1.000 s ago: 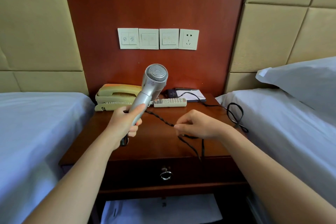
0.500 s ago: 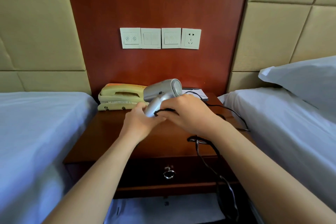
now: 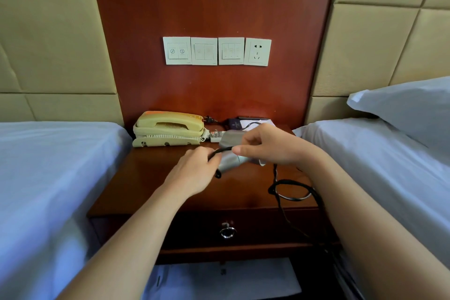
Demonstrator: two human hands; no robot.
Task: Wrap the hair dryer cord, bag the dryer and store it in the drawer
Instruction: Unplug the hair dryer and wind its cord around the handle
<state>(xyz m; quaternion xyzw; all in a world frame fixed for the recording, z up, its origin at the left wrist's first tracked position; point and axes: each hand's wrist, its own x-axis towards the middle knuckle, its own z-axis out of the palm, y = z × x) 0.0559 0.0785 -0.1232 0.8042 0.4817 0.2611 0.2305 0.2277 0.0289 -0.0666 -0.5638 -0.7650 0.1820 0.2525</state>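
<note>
The silver hair dryer lies low over the wooden nightstand, partly hidden between both hands. My left hand grips its handle end. My right hand pinches the black cord and holds a stretch of it across the dryer body. The rest of the cord loops on the nightstand's right side and hangs down past the front edge. The drawer, with a metal ring pull, is closed below.
A beige telephone stands at the back left of the nightstand, with a remote control and a dark booklet behind the hands. White beds flank both sides. Wall switches and a socket sit above.
The dryer came down from upright to lying low over the nightstand. My right hand brought the cord up from the tabletop and laid it across the dryer body.
</note>
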